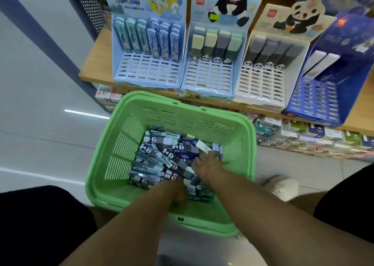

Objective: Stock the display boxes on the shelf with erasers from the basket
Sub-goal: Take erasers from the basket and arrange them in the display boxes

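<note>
Green plastic formed the basket (pixel 113 184), which we found on the floor just below the wooden shelf (pixel 95 63). We noted a loose heap of wrapped erasers (pixel 157 156) in its bottom, many printed with panda faces. Both hands were down among them. We saw the right hand (pixel 206 164) lying on the heap with its fingers (pixel 197 160) spread apart, touching the erasers; we could not tell whether it gripped any. The left hand (pixel 179 193) was sunk at the near side of the heap, fingers curled under and hidden, so their state could not be determined. On the shelf we recorded four display boxes side by side: a pale blue cartoon box (pixel 145 77), a panda box (pixel 206 83), a white panda box (pixel 261 87) and a dark blue box (pixel 315 99), each partly filled at the back.
</note>
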